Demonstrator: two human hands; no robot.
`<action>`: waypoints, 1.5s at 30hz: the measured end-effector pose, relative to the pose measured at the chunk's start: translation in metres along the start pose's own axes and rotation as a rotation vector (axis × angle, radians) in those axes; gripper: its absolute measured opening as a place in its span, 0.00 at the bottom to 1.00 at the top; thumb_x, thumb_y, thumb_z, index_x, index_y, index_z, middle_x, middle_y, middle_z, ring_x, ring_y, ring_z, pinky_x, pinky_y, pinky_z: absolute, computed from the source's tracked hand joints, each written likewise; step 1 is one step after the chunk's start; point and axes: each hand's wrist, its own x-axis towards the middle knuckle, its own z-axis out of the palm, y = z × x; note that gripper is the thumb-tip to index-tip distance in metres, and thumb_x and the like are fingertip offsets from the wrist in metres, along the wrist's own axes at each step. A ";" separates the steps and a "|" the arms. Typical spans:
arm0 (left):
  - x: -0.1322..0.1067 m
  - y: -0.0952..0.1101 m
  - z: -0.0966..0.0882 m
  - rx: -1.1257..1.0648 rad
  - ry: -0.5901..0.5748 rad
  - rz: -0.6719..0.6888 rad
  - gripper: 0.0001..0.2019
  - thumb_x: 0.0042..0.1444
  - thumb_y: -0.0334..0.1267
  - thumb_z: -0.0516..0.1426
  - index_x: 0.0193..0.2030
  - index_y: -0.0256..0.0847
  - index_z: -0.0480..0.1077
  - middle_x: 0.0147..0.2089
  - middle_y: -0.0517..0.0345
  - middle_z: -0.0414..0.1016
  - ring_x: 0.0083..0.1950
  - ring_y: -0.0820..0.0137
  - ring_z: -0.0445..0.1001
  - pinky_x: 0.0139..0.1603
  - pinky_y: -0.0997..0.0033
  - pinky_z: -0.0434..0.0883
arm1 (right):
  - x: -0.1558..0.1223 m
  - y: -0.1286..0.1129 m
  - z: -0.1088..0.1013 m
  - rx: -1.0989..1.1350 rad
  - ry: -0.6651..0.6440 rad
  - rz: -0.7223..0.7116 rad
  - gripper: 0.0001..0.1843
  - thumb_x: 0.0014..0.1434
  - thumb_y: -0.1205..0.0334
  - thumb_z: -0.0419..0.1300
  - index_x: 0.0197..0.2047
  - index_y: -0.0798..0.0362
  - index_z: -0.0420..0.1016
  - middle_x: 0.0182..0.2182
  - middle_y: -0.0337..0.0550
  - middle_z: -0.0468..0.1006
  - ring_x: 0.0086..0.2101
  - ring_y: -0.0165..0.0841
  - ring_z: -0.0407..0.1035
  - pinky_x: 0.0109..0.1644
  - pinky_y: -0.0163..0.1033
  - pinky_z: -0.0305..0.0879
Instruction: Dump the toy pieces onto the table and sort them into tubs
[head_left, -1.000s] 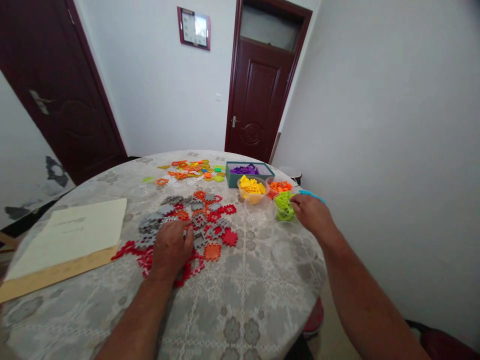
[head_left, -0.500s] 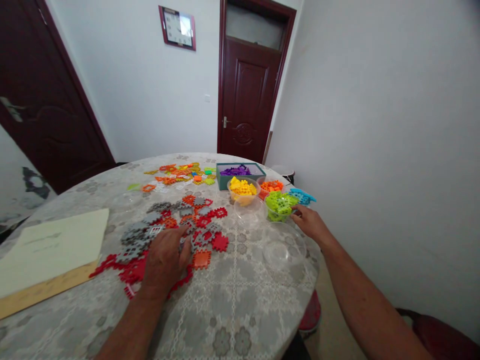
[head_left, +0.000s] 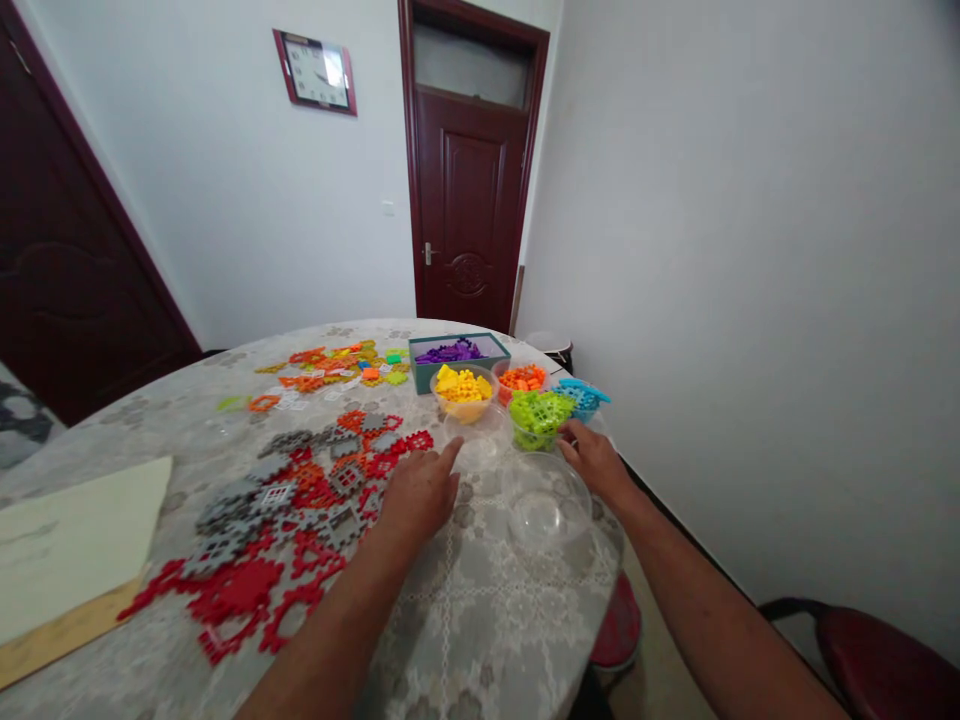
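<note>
My left hand (head_left: pixel 421 492) hovers over the right side of the pile, index finger stretched out and thumb apart, with nothing visible in it. Just beyond that fingertip is a clear plastic bowl or lid (head_left: pixel 480 437), partly hidden. My right hand (head_left: pixel 596 462) has its fingers bent at the right rim of a clear bowl of lime-green pieces (head_left: pixel 538 415), closed on its edge. Grey interlocking pieces (head_left: pixel 236 505) and red interlocking pieces (head_left: pixel 238 590) lie heaped left of my left hand, some orange among them.
A bowl of yellow pieces (head_left: pixel 461 388), orange pieces (head_left: pixel 523 378), blue pieces (head_left: pixel 581 395) and a box of purple pieces (head_left: pixel 420 375) stand at the back right. A clear bowl (head_left: pixel 547 510) is near the right table edge. Paper (head_left: pixel 82 535) lies left; mixed pieces (head_left: pixel 307 372) lie behind.
My left hand has lifted off the grey and red pieces and moved right, towards the bowls. My right hand stays at the green bowl. The view has turned slightly right.
</note>
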 end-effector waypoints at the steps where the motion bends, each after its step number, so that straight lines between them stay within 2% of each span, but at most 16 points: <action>1: 0.005 0.003 0.002 0.005 -0.014 -0.003 0.26 0.66 0.38 0.56 0.71 0.42 0.65 0.49 0.43 0.83 0.51 0.54 0.80 0.52 0.56 0.72 | 0.000 -0.001 0.002 0.015 0.004 0.001 0.11 0.68 0.60 0.55 0.50 0.53 0.73 0.38 0.46 0.83 0.38 0.38 0.77 0.44 0.39 0.67; 6: 0.020 0.009 0.005 0.055 -0.076 -0.004 0.15 0.66 0.37 0.55 0.57 0.42 0.75 0.45 0.44 0.84 0.48 0.55 0.81 0.48 0.59 0.72 | 0.004 -0.001 0.004 -0.003 -0.028 -0.015 0.11 0.69 0.60 0.55 0.50 0.54 0.74 0.39 0.46 0.83 0.39 0.38 0.78 0.45 0.39 0.68; 10: 0.021 0.002 0.005 0.094 -0.059 -0.020 0.11 0.66 0.36 0.55 0.50 0.42 0.76 0.42 0.44 0.83 0.45 0.56 0.81 0.44 0.61 0.72 | 0.006 0.003 0.006 -0.038 -0.053 -0.023 0.14 0.69 0.57 0.56 0.51 0.54 0.77 0.42 0.48 0.84 0.41 0.40 0.78 0.48 0.42 0.69; 13: 0.017 -0.003 0.007 0.103 -0.039 -0.031 0.11 0.66 0.38 0.55 0.51 0.43 0.76 0.43 0.45 0.83 0.45 0.56 0.81 0.44 0.61 0.71 | 0.005 0.004 0.011 -0.027 -0.061 0.012 0.15 0.69 0.56 0.55 0.52 0.53 0.77 0.42 0.48 0.85 0.41 0.40 0.79 0.47 0.41 0.70; 18: 0.003 -0.004 0.004 0.057 -0.029 -0.055 0.20 0.67 0.39 0.54 0.65 0.41 0.70 0.49 0.42 0.83 0.50 0.53 0.82 0.49 0.57 0.73 | 0.002 -0.003 0.014 0.002 -0.046 0.033 0.16 0.70 0.55 0.53 0.50 0.54 0.78 0.42 0.48 0.85 0.41 0.40 0.80 0.45 0.39 0.69; 20: -0.007 -0.008 -0.001 0.049 -0.008 -0.055 0.22 0.67 0.39 0.54 0.66 0.40 0.69 0.50 0.42 0.84 0.51 0.53 0.82 0.50 0.56 0.74 | 0.003 -0.007 0.012 -0.020 -0.048 0.031 0.16 0.71 0.55 0.52 0.47 0.53 0.79 0.40 0.47 0.85 0.40 0.40 0.79 0.45 0.39 0.68; 24: -0.036 -0.033 -0.019 0.057 0.117 -0.053 0.16 0.68 0.41 0.54 0.58 0.41 0.73 0.48 0.45 0.84 0.49 0.55 0.82 0.51 0.56 0.74 | 0.006 -0.009 0.006 -0.115 -0.046 0.001 0.15 0.71 0.55 0.52 0.45 0.52 0.79 0.39 0.47 0.85 0.39 0.39 0.78 0.45 0.39 0.68; 27: -0.063 -0.065 -0.033 0.074 0.221 -0.090 0.14 0.69 0.44 0.52 0.52 0.42 0.75 0.44 0.47 0.84 0.45 0.54 0.82 0.47 0.56 0.75 | 0.010 -0.009 -0.004 -0.171 -0.020 -0.017 0.14 0.70 0.56 0.53 0.45 0.53 0.78 0.39 0.47 0.85 0.38 0.40 0.78 0.45 0.40 0.67; 30: -0.089 -0.100 -0.041 0.061 0.334 -0.137 0.14 0.68 0.47 0.52 0.50 0.44 0.74 0.44 0.48 0.83 0.45 0.54 0.81 0.49 0.56 0.75 | 0.013 -0.016 -0.021 -0.248 -0.007 -0.054 0.14 0.70 0.57 0.53 0.46 0.53 0.78 0.40 0.49 0.85 0.39 0.40 0.78 0.44 0.40 0.67; 34: -0.115 -0.136 -0.041 0.060 0.458 -0.283 0.19 0.69 0.49 0.51 0.54 0.40 0.74 0.50 0.43 0.82 0.50 0.52 0.80 0.58 0.51 0.74 | 0.013 -0.047 -0.050 -0.346 -0.001 -0.134 0.14 0.70 0.57 0.53 0.46 0.52 0.79 0.41 0.50 0.84 0.39 0.41 0.78 0.44 0.40 0.67; 36: -0.125 -0.148 -0.041 0.007 0.519 -0.382 0.20 0.69 0.49 0.50 0.55 0.37 0.74 0.52 0.42 0.81 0.55 0.53 0.78 0.63 0.52 0.71 | 0.010 -0.071 -0.062 -0.348 0.020 -0.181 0.14 0.69 0.55 0.54 0.45 0.51 0.79 0.40 0.50 0.84 0.38 0.41 0.77 0.43 0.41 0.68; 39: -0.134 -0.163 -0.039 -0.079 0.575 -0.566 0.22 0.70 0.49 0.48 0.54 0.36 0.74 0.55 0.40 0.81 0.57 0.54 0.77 0.64 0.52 0.71 | 0.005 -0.119 -0.068 -0.253 0.016 -0.265 0.14 0.69 0.52 0.54 0.44 0.49 0.79 0.38 0.49 0.84 0.36 0.41 0.77 0.42 0.42 0.68; 42: -0.138 -0.172 -0.035 -0.145 0.615 -0.648 0.23 0.71 0.50 0.46 0.55 0.38 0.74 0.56 0.42 0.80 0.60 0.55 0.76 0.66 0.52 0.69 | -0.005 -0.173 -0.056 -0.052 -0.067 -0.330 0.13 0.68 0.52 0.56 0.42 0.48 0.78 0.36 0.47 0.84 0.34 0.40 0.76 0.41 0.41 0.68; 45: -0.140 -0.175 -0.030 -0.225 0.607 -0.633 0.24 0.72 0.51 0.44 0.55 0.38 0.75 0.56 0.44 0.80 0.60 0.57 0.76 0.68 0.52 0.68 | -0.014 -0.226 -0.022 0.257 -0.223 -0.290 0.12 0.68 0.52 0.57 0.41 0.48 0.78 0.34 0.44 0.83 0.33 0.37 0.77 0.39 0.40 0.69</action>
